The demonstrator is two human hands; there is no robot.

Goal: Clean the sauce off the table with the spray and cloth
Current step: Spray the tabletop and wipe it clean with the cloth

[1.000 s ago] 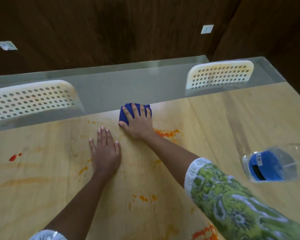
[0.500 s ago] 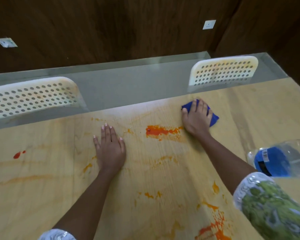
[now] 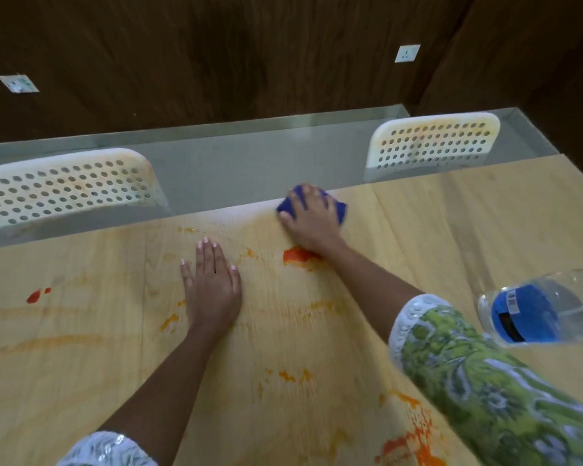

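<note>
Our right hand point(image 3: 312, 218) presses flat on the crumpled blue cloth point(image 3: 340, 211) above orange sauce point(image 3: 298, 255); our left hand point(image 3: 212, 287) lies flat, empty.

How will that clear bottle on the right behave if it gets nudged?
The clear bottle lies on its side on the table, so it would probably roll rather than tip. It looks like thin plastic with little visible liquid, so likely light and easy to dent. Its smooth wall may be slippery, more so if sauce reaches it.

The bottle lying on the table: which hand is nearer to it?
Right. The right hand presses the blue cloth at the far edge, left of the bottle. The left hand rests flat farther left, beyond the right arm.
</note>
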